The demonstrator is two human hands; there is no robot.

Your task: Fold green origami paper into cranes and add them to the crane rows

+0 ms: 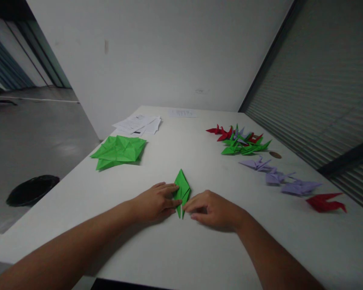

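A narrow green diamond of folded paper [182,187] lies flat on the white table, its two slim points toward me and split by a slit. My left hand [159,201] rests across its left side, fingers spread and pressing the sheet down. At the lower right edge, the fingertips of my right hand [213,209] touch the paper or sit just beside it. Those fingers are bent together, with the thumb apart below them on the tabletop. Part of the paper's left side is hidden under my left fingers.
Green creased sheets [117,151] are stacked at left, before printed papers [139,124]. A pile of red, green and purple paper cranes [240,139] sits at back right. Purple cranes [299,186] and a red crane [325,202] line the right side. A black-lined bin [33,190] stands left.
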